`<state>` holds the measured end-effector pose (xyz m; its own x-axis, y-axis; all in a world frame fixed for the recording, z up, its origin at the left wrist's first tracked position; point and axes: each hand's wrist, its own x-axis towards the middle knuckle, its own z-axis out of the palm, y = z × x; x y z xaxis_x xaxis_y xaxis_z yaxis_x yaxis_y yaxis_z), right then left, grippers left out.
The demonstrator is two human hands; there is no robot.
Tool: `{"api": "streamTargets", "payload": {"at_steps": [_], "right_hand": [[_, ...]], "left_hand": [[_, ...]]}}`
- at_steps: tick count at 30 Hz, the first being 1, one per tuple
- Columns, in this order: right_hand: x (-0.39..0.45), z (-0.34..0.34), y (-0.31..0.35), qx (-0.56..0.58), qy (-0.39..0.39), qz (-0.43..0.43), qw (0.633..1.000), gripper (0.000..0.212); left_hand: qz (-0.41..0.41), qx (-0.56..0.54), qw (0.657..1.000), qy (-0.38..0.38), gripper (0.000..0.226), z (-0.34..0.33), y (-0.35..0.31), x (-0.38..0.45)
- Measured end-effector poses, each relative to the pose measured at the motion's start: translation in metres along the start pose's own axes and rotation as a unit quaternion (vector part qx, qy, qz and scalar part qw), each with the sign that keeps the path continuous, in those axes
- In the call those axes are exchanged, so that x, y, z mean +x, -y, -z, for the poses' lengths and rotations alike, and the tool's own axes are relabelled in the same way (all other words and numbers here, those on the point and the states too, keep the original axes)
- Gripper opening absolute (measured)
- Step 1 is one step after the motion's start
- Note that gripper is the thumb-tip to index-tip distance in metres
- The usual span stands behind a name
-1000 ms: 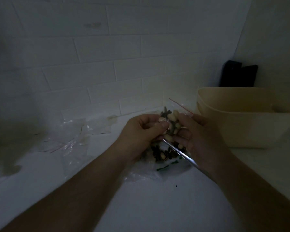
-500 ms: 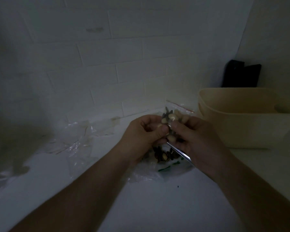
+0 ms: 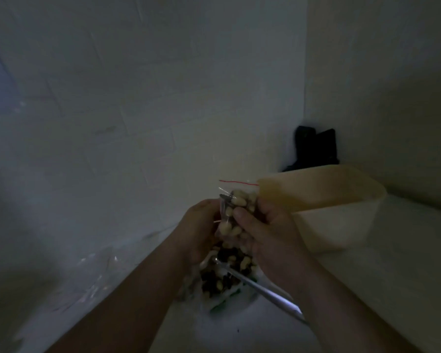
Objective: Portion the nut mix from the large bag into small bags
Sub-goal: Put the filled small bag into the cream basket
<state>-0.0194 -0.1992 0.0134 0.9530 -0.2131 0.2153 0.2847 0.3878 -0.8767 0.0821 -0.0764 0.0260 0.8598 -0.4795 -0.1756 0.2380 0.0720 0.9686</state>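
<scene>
A small clear bag (image 3: 236,200) with a red line along its top holds pale and dark nuts. My left hand (image 3: 197,231) grips its left side and my right hand (image 3: 267,234) grips its right side, thumb pressed on the front. Below my hands the large bag (image 3: 223,281) of nut mix lies open on the white counter, with green print at its lower edge. A metal spoon (image 3: 259,286) rests in the large bag, its handle slanting down to the right under my right wrist.
A cream plastic tub (image 3: 341,212) stands just right of my hands. A dark object (image 3: 315,149) leans in the wall corner behind it. Several empty clear bags (image 3: 87,278) lie crumpled on the counter at the left. A tiled wall rises close behind.
Both hands have lifted the small bag higher, and its red-lined top now stands upright. The camera has tilted and moved closer, so the tub appears nearer.
</scene>
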Motion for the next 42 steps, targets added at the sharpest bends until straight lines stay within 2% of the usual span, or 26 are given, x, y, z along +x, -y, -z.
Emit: {"api": "streamTargets", "payload": {"at_steps": [3, 6, 7, 9, 11, 13, 16, 20, 25, 28, 31, 33, 37, 40, 42], "right_hand": [[0.003, 0.015, 0.036, -0.07, -0.055, 0.057, 0.994, 0.021], [0.012, 0.048, 0.081, -0.223, -0.096, 0.122, 0.962, 0.032], [0.014, 0.06, 0.097, -0.248, -0.11, 0.139, 0.952, 0.032], [0.018, 0.09, 0.127, -0.308, -0.133, 0.168, 0.927, 0.028], [0.018, 0.117, 0.151, -0.409, -0.14, 0.17, 0.886, 0.033], [0.017, 0.14, 0.165, -0.513, -0.127, 0.138, 0.838, 0.031], [0.009, 0.153, 0.166, -0.642, -0.083, 0.074, 0.759, 0.035], [-0.002, 0.159, 0.151, -0.714, -0.007, 0.055, 0.697, 0.043], [0.007, 0.167, 0.13, -0.838, 0.048, 0.011, 0.543, 0.024], [0.008, 0.157, 0.117, -0.873, 0.029, 0.03, 0.485, 0.017], [0.008, 0.149, 0.104, -0.874, 0.003, 0.023, 0.485, 0.022], [0.007, 0.147, 0.103, -0.882, -0.012, 0.002, 0.472, 0.021], [0.007, 0.148, 0.096, -0.878, 0.009, -0.045, 0.476, 0.021], [0.006, 0.146, 0.098, -0.879, 0.004, -0.029, 0.475, 0.018], [0.006, 0.149, 0.099, -0.888, 0.007, 0.01, 0.459, 0.017]], "left_hand": [[0.0, 0.041, 0.999, -0.005, 0.018, -0.041, -0.007, 0.009], [0.013, 0.177, 0.983, -0.043, 0.026, -0.072, -0.005, 0.025], [-0.001, 0.264, 0.963, -0.051, 0.029, -0.077, -0.004, 0.029], [-0.06, 0.451, 0.888, -0.068, 0.03, -0.079, -0.004, 0.034], [-0.125, 0.558, 0.816, -0.084, 0.026, -0.078, -0.005, 0.027], [-0.17, 0.585, 0.788, -0.088, 0.022, -0.075, -0.002, 0.017], [-0.23, 0.592, 0.766, -0.095, 0.018, -0.07, 0.012, -0.001], [-0.266, 0.574, 0.767, -0.108, 0.017, -0.07, 0.021, -0.015], [-0.276, 0.566, 0.769, -0.108, 0.014, -0.075, 0.026, -0.021], [-0.282, 0.564, 0.768, -0.109, 0.015, -0.074, 0.029, -0.023], [-0.278, 0.552, 0.779, -0.103, 0.011, -0.071, 0.032, -0.025], [-0.278, 0.552, 0.78, -0.101, 0.009, -0.072, 0.032, -0.026], [-0.282, 0.552, 0.778, -0.099, 0.008, -0.073, 0.03, -0.025], [-0.283, 0.552, 0.777, -0.108, 0.01, -0.074, 0.03, -0.026], [-0.281, 0.548, 0.781, -0.108, 0.013, -0.074, 0.03, -0.027]]}}
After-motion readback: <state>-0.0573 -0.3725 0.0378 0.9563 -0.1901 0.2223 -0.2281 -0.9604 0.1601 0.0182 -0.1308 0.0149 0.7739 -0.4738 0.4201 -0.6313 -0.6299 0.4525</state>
